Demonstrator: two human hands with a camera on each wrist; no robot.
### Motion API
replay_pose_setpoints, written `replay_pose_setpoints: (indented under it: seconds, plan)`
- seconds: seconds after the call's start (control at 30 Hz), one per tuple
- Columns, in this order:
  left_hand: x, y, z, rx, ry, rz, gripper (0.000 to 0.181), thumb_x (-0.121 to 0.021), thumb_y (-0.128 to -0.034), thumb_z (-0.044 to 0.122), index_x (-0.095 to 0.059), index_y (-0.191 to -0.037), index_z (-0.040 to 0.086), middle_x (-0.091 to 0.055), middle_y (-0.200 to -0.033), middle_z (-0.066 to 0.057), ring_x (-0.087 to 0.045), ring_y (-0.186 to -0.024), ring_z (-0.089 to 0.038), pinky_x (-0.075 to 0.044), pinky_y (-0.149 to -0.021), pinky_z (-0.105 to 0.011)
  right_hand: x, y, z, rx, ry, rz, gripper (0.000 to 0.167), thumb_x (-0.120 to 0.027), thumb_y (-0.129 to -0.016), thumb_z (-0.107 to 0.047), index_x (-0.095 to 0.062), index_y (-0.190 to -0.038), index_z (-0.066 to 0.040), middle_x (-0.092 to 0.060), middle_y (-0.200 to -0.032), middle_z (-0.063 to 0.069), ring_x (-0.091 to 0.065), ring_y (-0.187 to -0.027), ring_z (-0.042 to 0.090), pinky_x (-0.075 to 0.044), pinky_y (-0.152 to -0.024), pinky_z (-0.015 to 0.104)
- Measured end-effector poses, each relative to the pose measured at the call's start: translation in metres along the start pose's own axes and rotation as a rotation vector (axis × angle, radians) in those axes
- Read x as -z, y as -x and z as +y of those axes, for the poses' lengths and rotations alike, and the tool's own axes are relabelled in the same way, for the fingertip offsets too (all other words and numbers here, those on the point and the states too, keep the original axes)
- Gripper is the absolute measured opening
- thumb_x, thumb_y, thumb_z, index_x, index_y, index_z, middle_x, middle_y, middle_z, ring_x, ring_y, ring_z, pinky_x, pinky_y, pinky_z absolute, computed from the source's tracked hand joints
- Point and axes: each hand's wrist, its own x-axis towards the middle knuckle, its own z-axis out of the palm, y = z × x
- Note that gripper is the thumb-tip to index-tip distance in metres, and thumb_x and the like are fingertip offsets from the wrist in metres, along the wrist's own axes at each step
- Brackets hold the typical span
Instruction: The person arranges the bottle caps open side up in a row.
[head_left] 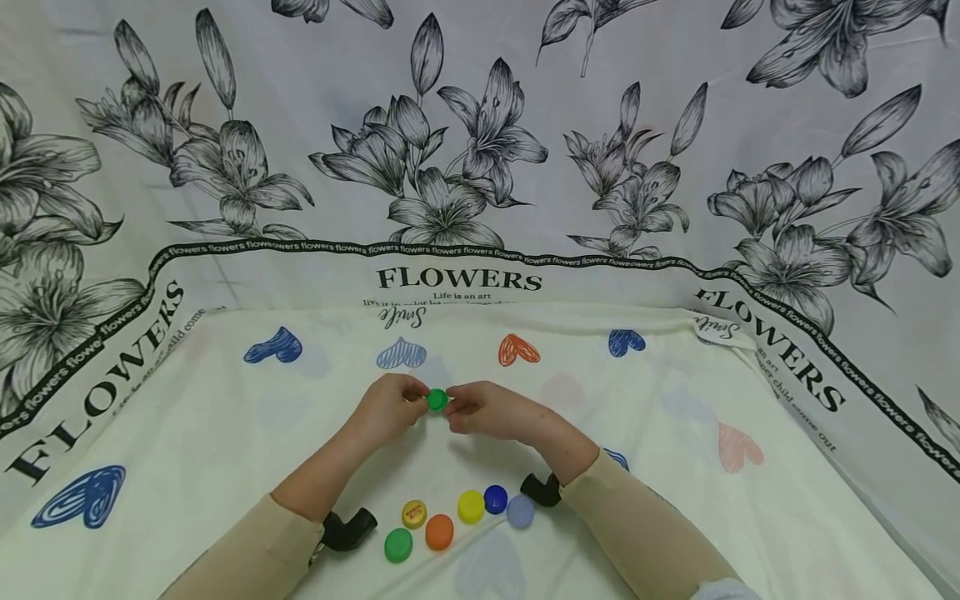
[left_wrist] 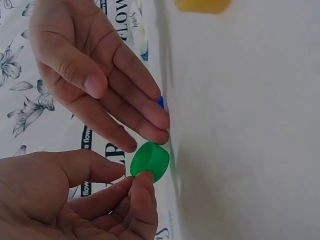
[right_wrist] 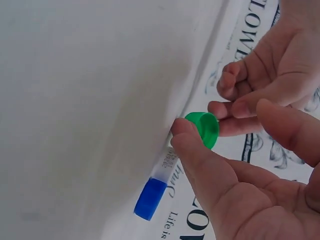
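A green bottle cap (head_left: 437,400) is between both hands above the cloth, its hollow inside showing in both wrist views. My left hand (head_left: 390,410) pinches it at the fingertips. On the other side my right hand (head_left: 491,411) has its fingertips at the cap. Those right fingers (left_wrist: 142,102) look mostly straight in the left wrist view, with the thumb held apart. Beyond them, a blue-topped piece (right_wrist: 151,199) with a pale, printed body shows in the right wrist view; whether it is touched I cannot tell.
Nearer me lie several bottle caps: green (head_left: 398,545), gold with print (head_left: 414,513), orange (head_left: 439,532), yellow (head_left: 471,506), dark blue (head_left: 496,499) and light blue (head_left: 521,511). Black wrist fittings (head_left: 348,529) sit by the sleeves. A flower-printed curtain (head_left: 480,208) hangs behind the cloth.
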Motion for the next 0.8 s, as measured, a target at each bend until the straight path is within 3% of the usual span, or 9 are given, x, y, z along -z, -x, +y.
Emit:
replay_pose_setpoints:
  seconds: [0.23, 0.57, 0.8]
  plan:
    - [-0.005, -0.006, -0.007, 0.015, -0.034, -0.036, 0.034, -0.064, -0.0937, 0.005, -0.065, -0.124, -0.011, -0.066, -0.095, -0.010, -0.059, -0.071, -0.018, -0.050, -0.063, -0.030, 0.001, 0.002, 0.000, -0.004, -0.047, -0.042, 0.072, -0.069, -0.099, -0.018, -0.033, -0.160, -0.009, -0.063, -0.138, 0.009, -0.063, -0.122, 0.019, -0.043, -0.109, 0.049]
    - [-0.004, -0.006, -0.007, 0.013, -0.078, -0.079, 0.041, -0.064, -0.0935, 0.006, -0.061, -0.129, -0.013, -0.065, -0.097, -0.011, -0.058, -0.073, -0.018, -0.051, -0.066, -0.030, 0.003, 0.003, 0.002, 0.008, -0.076, -0.065, 0.070, -0.068, -0.099, -0.019, -0.034, -0.160, -0.010, -0.062, -0.139, 0.009, -0.061, -0.125, 0.019, -0.042, -0.110, 0.047]
    - [0.008, 0.001, 0.004, -0.018, -0.126, -0.040, 0.041, -0.063, -0.0965, 0.009, -0.061, -0.133, -0.010, -0.069, -0.103, -0.010, -0.061, -0.079, -0.019, -0.051, -0.066, -0.031, 0.018, 0.009, -0.001, 0.031, 0.051, -0.046, 0.058, -0.065, -0.101, -0.018, -0.045, -0.154, -0.006, -0.067, -0.133, 0.004, -0.063, -0.121, 0.018, -0.046, -0.106, 0.045]
